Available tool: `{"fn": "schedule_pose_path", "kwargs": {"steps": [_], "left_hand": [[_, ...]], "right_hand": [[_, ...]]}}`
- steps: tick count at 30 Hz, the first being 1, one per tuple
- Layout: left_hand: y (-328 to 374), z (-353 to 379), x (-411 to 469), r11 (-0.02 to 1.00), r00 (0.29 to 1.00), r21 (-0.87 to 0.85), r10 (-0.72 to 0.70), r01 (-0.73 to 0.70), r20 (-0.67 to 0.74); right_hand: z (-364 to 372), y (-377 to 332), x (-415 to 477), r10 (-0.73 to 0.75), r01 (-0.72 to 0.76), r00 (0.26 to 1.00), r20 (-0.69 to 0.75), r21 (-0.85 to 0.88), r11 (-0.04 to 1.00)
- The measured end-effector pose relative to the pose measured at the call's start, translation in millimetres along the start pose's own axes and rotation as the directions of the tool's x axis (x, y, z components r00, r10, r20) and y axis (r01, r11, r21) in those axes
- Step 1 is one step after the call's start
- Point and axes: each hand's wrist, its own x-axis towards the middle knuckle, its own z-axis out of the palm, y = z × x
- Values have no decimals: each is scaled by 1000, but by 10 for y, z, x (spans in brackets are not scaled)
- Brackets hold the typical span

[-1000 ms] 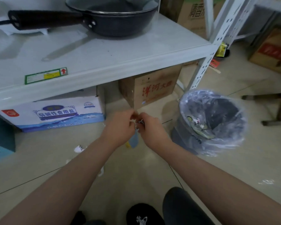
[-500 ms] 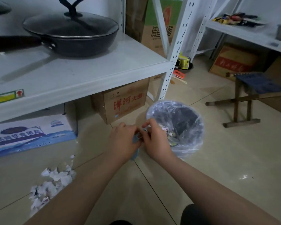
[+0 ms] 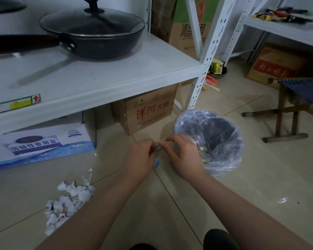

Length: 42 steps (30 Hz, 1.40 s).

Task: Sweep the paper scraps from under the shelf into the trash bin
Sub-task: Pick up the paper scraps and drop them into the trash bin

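Lying on the floor (image 3: 224,195), left of the forearms: scraps (image 3: 69,197), white and torn, heaped in one loose pile. The pile is found out in front of the shelf (image 3: 98,76), not beneath it, and well apart from the bin (image 3: 239,150).

Bin: round, dark, lined with a clear bag. It is set on the floor near the shelf's front post. Some litter is seen inside.

Left hand (image 3: 139,159): grip closed, fingers curled round a small grey piece (image 3: 158,149), which is held above the floor between the two hands.

Right hand (image 3: 184,156): held just beside the bin's near rim. The thumb tip is laid against the grey piece and the other fingers are loosely bent above it. Whether the grip is closed on the piece cannot be told.

Blue edge (image 3: 157,163): rounded, seen just below the hands and mostly hidden by them. What it belongs to cannot be told.

Shelf: white metal, with a dark pan (image 3: 101,46) set on it under a glass lid (image 3: 90,22).

Under the shelf: a brown box (image 3: 148,112) with red lettering, near the bin, and a white-and-blue box (image 3: 40,145) to its left.

Stool (image 3: 296,98): wooden, placed at the right, well apart from the bin.
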Motion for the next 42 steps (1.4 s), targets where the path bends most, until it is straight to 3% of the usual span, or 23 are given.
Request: {"fn": "schedule_pose_path", "kwargs": {"steps": [3,6,9,14,19,23,30,36,42], "left_hand": [[-78,2,-19,999,999,-10,-43,43,16],[-168,2,-113,997,997,3,-82,82,8],[-295,32,-294,994,993,28,-107,106,51],[-604,-55,-539,985,984,71,-161,156,79],[-912,-254,-672,968,970,72,-242,240,16],[-1094,-425,-783,956,956,47,-287,290,-60],[-1548,-761,-1028,898,882,27,-424,438,-206],[-1677,-1037,-1251,871,845,52,-458,489,-274],[-1836,-1162,-1216,764,694,-131,-633,632,-342]], "right_hand": [[87,-1,15,48,-50,999,-12,-183,982],[147,-36,73,223,-150,969,104,-466,872],[189,-53,123,336,-214,933,129,-552,806],[222,-141,150,350,-248,926,138,-476,844],[437,-600,-19,197,-90,951,237,-400,912],[664,-1056,-110,51,105,915,400,-360,927],[1056,-1560,-204,-62,207,865,498,-241,948],[1080,-1664,-195,-102,245,844,527,-209,947],[1017,-1641,-228,-133,255,844,519,-170,952]]}}
